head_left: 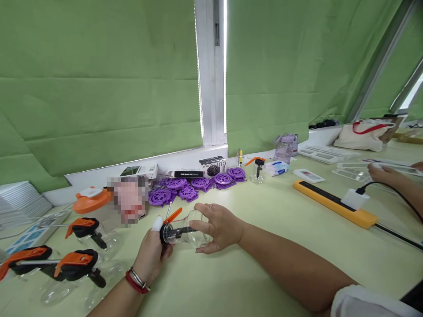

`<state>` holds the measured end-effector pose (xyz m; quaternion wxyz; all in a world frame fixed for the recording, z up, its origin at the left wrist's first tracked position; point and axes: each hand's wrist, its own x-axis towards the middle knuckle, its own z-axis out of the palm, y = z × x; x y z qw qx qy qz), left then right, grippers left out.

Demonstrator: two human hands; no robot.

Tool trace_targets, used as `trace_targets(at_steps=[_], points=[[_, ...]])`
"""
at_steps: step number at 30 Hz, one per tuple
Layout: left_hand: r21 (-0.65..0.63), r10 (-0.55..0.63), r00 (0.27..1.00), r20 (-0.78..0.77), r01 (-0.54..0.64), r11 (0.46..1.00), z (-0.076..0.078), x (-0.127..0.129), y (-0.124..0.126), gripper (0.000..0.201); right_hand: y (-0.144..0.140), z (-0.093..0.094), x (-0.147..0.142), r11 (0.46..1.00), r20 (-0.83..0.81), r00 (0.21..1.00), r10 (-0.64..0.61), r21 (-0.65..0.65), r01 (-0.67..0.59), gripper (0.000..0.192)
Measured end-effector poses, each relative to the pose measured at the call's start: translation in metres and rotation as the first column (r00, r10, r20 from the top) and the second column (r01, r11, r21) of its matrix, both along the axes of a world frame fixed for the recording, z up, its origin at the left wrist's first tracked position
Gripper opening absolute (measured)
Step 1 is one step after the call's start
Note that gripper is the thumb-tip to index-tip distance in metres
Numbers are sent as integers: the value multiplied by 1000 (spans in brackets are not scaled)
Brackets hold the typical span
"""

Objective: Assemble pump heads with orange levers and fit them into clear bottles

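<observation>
A clear bulb-shaped bottle (pixel 194 235) lies sideways between my hands, above the table. Its black top carries an orange lever (pixel 173 215) and a thin metal rod, and a black tube shows inside the clear body. My left hand (pixel 152 246) is closed around the black top, its thumb tip wrapped in white. Curled over the rounded end of the body are the fingers of my right hand (pixel 216 226). To the left stand several similar bottles with black tops and orange levers (pixel 81 259); another bottle (pixel 257 171) stands farther back.
Purple slotted plastic parts (pixel 188 187) lie in a row at the back, before small boxes (pixel 213 166). An orange-lidded container (pixel 92 200) stands left. On the right are a yellow power strip (pixel 333 204), a tissue pack (pixel 276 168), a lilac bottle (pixel 284 149) and another person's hand (pixel 386 176).
</observation>
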<state>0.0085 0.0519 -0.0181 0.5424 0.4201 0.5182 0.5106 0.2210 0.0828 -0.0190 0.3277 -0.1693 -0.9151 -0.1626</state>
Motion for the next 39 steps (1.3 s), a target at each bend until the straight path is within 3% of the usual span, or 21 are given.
trace_targets(at_steps=[16,23,39], points=[[63,81,995,-62,-77,995,2,2,-5,39,5,-7,0,987,-73,997,-3,-163,-8,76],[57,112,991,-69,-108,993,5,3,-8,37,4,-2,-2,984,-116,991,66,-159,-84,73],[22,206,977,-58,-205,979,12,5,-10,29,8,-13,-4,929,-231,962,144,-302,-212,79]])
